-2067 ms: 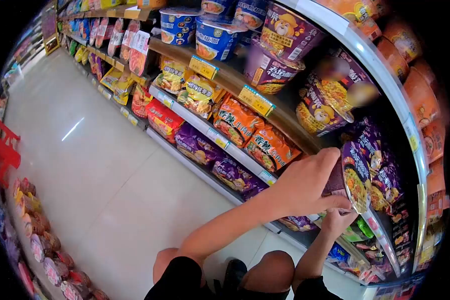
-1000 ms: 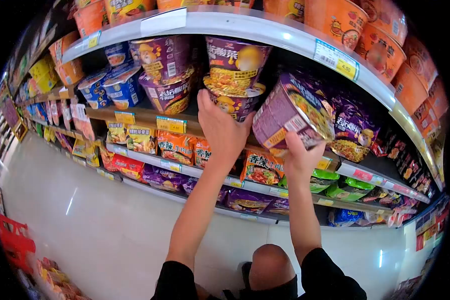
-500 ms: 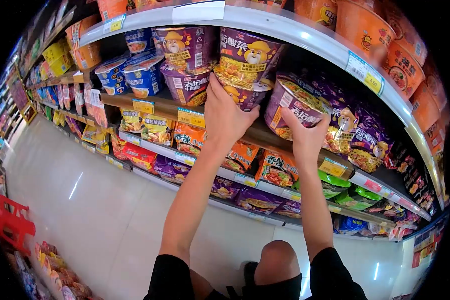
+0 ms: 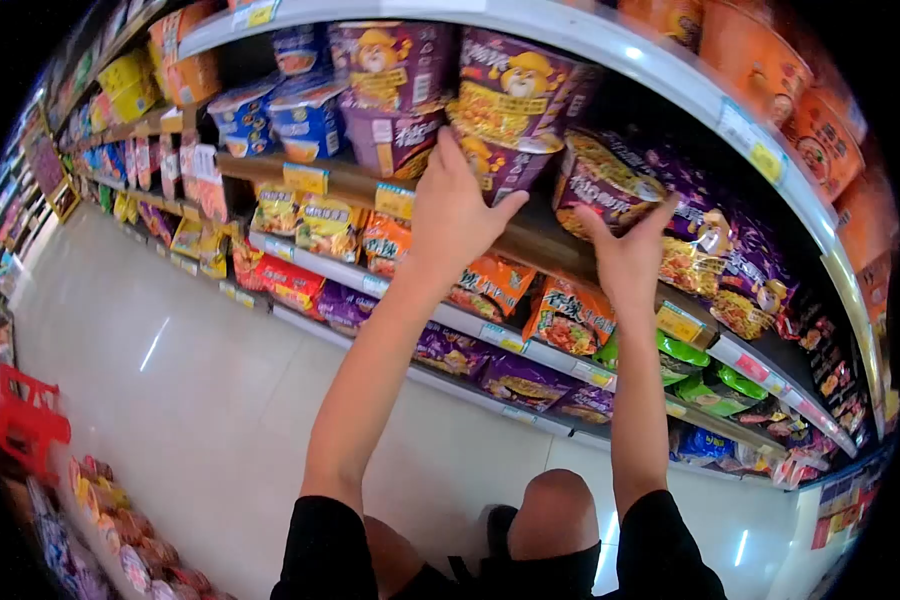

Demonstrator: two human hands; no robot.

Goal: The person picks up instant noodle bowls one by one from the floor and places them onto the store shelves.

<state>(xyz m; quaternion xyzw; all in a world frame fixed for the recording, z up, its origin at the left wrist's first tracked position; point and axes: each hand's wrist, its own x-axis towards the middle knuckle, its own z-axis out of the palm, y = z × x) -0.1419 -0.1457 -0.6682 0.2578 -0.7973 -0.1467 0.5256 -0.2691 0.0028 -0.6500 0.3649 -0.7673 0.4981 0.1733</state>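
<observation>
My left hand (image 4: 465, 215) is at the shelf edge, thumb and fingers apart, its fingertips by a lower purple noodle cup (image 4: 500, 168). Another purple noodle cup (image 4: 515, 85) stands on top of that one. To the right, my right hand (image 4: 627, 255) has its thumb and fingers spread at the front of a single purple noodle bowl (image 4: 605, 185), which stands on the shelf. The thumb is close to the bowl's front and the fingers reach along its right side; whether they touch is blurred.
Left of the purple cups stand blue noodle cups (image 4: 308, 120). Purple noodle packets (image 4: 735, 265) fill the shelf to the right. Above runs a shelf edge (image 4: 570, 45) with orange tubs (image 4: 755, 60). Orange packets (image 4: 570, 315) lie below. A red plastic object (image 4: 28, 420) is at the left.
My right hand's fingers have straightened and spread at the bowl, which sits more level. My left thumb has opened away from the cup. The whole view has shifted slightly.
</observation>
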